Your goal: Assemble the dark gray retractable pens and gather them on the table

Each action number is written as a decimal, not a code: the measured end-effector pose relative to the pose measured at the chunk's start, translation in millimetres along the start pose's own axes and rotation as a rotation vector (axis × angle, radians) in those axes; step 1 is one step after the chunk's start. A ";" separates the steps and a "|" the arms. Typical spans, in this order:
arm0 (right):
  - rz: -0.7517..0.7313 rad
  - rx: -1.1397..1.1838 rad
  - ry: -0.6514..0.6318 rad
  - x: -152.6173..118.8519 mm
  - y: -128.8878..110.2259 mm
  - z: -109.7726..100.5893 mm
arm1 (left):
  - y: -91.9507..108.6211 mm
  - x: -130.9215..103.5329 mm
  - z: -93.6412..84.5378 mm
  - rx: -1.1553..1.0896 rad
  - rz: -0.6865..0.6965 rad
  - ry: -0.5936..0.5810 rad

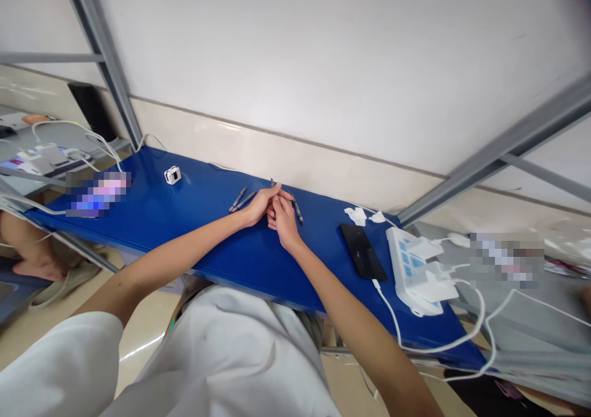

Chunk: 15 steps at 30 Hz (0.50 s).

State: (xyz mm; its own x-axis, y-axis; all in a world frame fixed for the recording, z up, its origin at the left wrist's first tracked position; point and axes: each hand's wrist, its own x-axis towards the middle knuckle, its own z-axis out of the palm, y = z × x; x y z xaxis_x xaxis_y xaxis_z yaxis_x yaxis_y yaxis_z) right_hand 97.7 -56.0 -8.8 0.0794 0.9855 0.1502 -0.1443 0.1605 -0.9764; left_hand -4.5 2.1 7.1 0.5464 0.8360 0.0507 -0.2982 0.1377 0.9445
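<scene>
Near the back of the blue table [207, 189], my left hand [261, 205] and my right hand [284, 221] meet with their fingers folded against each other. Both are closed, and anything between them is hidden. Two dark pens [237, 199] lie just left of my left hand, close together. Another dark pen [297, 209] lies to the right of my right hand. The tip of a further dark object [272, 182] shows just behind my fingers.
A small white device [172, 175] stands at the left, beyond a blurred-out phone-like item [101, 194]. At the right are crumpled white tissue [355, 215], a black phone [362, 251] on a cable, and a white power strip [410, 272]. A person's leg [30, 244] shows far left.
</scene>
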 end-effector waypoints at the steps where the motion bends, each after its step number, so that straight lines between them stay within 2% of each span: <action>1: 0.001 0.001 0.000 0.2 0.5 -0.1 | -0.1 -0.1 0.0 -0.003 -0.001 -0.002; 15: 0.005 -0.008 -0.017 1.5 2.4 -1.3 | -2.2 1.1 -1.0 0.002 0.022 -0.010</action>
State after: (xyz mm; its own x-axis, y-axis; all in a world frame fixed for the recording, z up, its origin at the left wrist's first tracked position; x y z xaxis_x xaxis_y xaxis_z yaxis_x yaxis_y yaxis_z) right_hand 98.8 -54.2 -11.1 0.0619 0.9870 0.1483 -0.1364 0.1556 -0.9784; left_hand -4.0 3.2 4.8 0.5475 0.8335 0.0750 -0.3087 0.1179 0.9438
